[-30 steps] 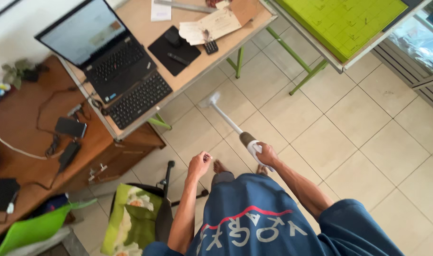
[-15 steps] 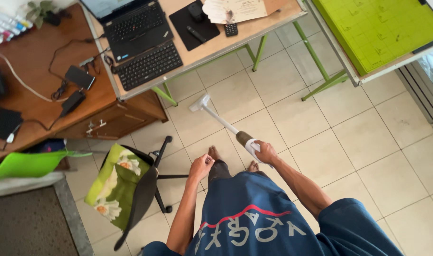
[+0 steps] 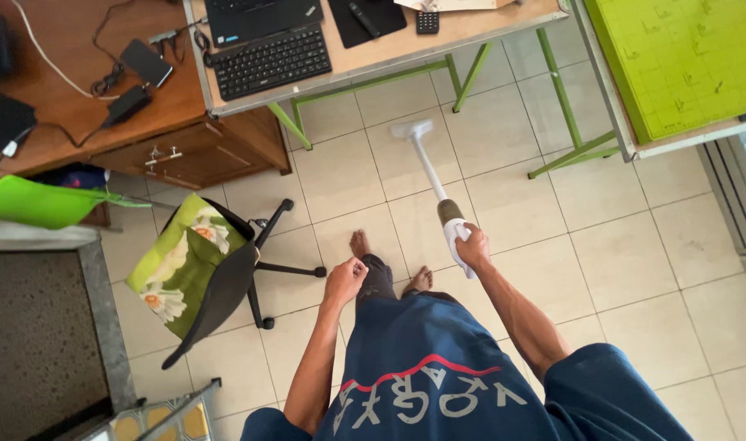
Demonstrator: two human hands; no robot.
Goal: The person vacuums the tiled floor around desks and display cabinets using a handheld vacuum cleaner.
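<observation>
The tiled floor (image 3: 634, 245) lies open to the right, hemmed ahead by the green-legged desk (image 3: 406, 49) and at left by the office chair (image 3: 201, 273). The slim white stick vacuum (image 3: 428, 167) slants forward, its head just short of the desk's edge. The right hand (image 3: 473, 247) grips its handle; the left hand (image 3: 345, 280) is loosely fisted, holding nothing.

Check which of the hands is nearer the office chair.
Left. The left hand is curled shut in a fist, holding nothing visible, just right of the office chair base in the picture. The right hand grips the stick vacuum handle, farther off beyond the feet.
</observation>
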